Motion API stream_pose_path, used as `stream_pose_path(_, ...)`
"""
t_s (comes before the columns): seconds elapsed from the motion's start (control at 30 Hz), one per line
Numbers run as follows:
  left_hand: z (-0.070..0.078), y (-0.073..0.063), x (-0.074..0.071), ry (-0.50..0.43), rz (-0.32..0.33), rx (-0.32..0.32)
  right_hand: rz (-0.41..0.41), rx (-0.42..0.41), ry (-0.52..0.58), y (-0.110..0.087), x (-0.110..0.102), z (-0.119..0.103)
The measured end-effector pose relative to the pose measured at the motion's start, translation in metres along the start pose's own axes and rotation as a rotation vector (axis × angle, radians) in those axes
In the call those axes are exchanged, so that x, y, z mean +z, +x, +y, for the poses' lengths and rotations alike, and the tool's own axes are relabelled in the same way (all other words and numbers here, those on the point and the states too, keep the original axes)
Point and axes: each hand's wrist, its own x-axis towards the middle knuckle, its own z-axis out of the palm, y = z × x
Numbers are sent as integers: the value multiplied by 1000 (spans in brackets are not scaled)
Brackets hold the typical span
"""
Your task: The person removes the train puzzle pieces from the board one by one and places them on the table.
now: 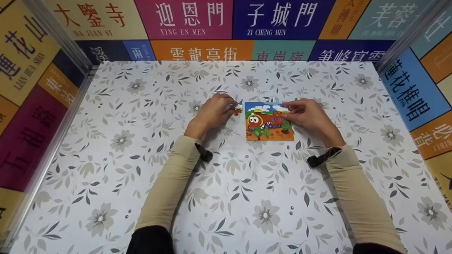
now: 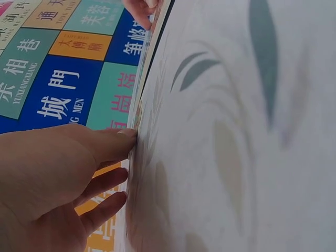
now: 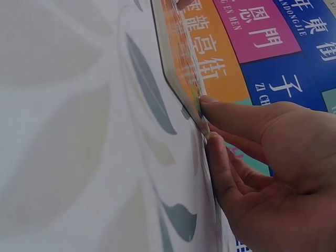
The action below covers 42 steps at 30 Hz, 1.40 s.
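A square picture board [image 1: 268, 123] with a red cartoon train, white clouds and green plants lies flat on the table. My right hand [image 1: 310, 113] pinches its upper right edge, thumb on the printed face. In the right wrist view, the right thumb and a finger [image 3: 220, 157] meet at the corner of the board [image 3: 176, 73]. Just left of the board, my left hand [image 1: 216, 111] holds a small colourful picture piece [image 1: 237, 110] at its fingertips, mostly hidden by them. From the left wrist view, the left thumb [image 2: 118, 142] is low at the tabletop.
A white cloth with grey flowers and leaves covers the table [image 1: 226, 197]. Coloured panels with large Chinese characters stand behind [image 1: 197, 17] and along both sides. Each wrist carries a black strap with a small camera [image 1: 206, 154].
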Motion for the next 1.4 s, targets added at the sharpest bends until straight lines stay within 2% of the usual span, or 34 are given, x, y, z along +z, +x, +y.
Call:
stream_pose_path(0.27,7,4,4,-86,29,-22,4,17,21,4,-1,2)
stream_pose_path(0.37,16,6,7,-144,-4,-18,0,33,20,4,-2,2)
stream_pose_path(0.5,30,12,13,-191,-51,31,-11,45,18,3,-3,2)
stream_pose_path(0.63,43,20,20,-203,-71,73,-32,41,8,2,-4,2)
stream_pose_path(0.7,47,23,24,-203,-83,70,-38,40,7,2,-5,2)
stream_pose_path(0.83,56,27,29,-190,-108,34,-48,18,-7,1,-4,3)
stream_pose_path(1.07,64,34,32,-190,-126,-78,-52,-26,-25,3,-2,4)
stream_pose_path(1.4,61,39,35,-247,-131,-170,-62,-35,-35,3,1,3)
